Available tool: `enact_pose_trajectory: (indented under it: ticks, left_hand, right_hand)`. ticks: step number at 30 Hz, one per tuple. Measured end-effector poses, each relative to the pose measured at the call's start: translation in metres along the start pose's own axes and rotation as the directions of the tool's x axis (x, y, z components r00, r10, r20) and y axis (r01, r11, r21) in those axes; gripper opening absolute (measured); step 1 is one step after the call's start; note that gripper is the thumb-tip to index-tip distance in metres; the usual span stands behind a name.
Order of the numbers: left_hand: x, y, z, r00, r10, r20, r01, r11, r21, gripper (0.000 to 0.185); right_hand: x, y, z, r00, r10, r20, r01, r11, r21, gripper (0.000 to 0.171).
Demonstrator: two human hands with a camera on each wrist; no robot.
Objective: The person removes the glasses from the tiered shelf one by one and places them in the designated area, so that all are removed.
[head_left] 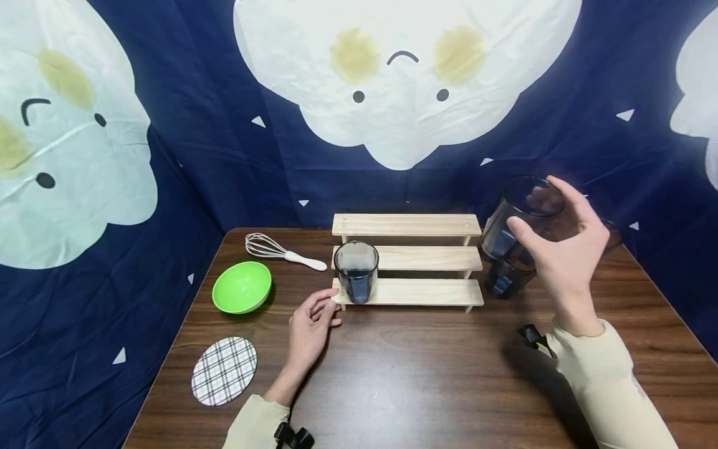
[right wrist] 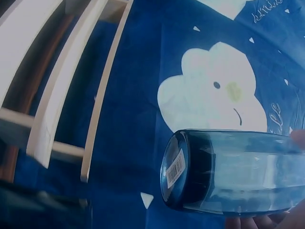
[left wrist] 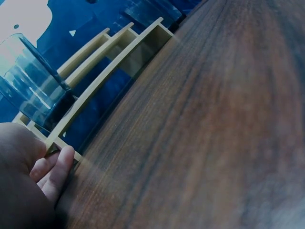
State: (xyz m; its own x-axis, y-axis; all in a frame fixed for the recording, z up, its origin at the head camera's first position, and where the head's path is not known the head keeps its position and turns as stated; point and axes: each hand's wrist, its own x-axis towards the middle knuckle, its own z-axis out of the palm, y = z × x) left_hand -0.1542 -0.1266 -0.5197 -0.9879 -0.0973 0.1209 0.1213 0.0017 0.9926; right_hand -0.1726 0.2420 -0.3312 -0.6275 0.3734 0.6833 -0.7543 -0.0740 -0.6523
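Between right fingers (head_left: 527, 234): blue cup (head_left: 518, 227).

Three blue cups (head_left: 356, 271) (head_left: 518, 227) (head_left: 505, 279), one whisk (head_left: 283, 250), one bowl (head_left: 242, 287).

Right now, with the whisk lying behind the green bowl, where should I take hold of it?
Take the whisk by its white handle, coming from above. It lies flat on the table, the handle toward the wooden rack; the wire loops look too springy to hold firmly.
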Motion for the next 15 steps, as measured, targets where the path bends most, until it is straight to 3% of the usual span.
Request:
enact_pose_trajectory:
  ticks: [10, 15]
  left_hand:
    - [-0.001, 0.003, 0.0, 1.0, -0.017, 0.001, 0.017, 1.0, 0.003, 0.022]
    - [-0.001, 0.003, 0.0, 1.0, -0.013, -0.002, 0.013, 1.0, 0.003, 0.022]
  right_hand:
    - [0.004, -0.014, -0.025, 0.997, -0.02, -0.078, 0.02, 1.0, 0.005, 0.062]
    - [0.005, -0.012, -0.046, 0.995, -0.045, -0.093, 0.038, 0.997, -0.066, 0.063]
